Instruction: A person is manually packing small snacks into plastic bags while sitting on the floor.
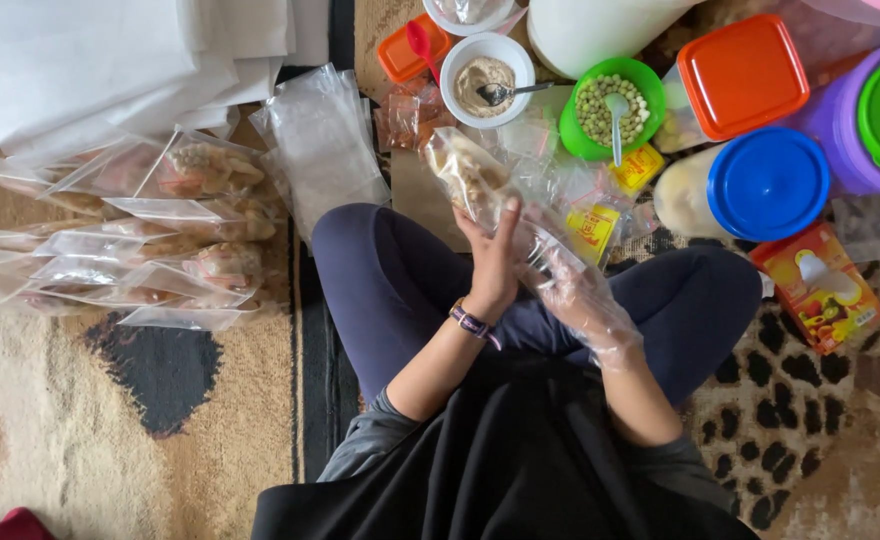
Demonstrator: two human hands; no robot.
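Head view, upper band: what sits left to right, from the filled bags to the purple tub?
Stack of filled clear bags → empty clear bags → white bowl of brown powder → green bowl of peas → orange-lidded box → purple tub with green lid.

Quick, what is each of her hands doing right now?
Left hand: bare, closed around the clear plastic bag of pale food pieces.
Right hand: in a thin clear plastic glove, touching the same bag; grip cannot be told.
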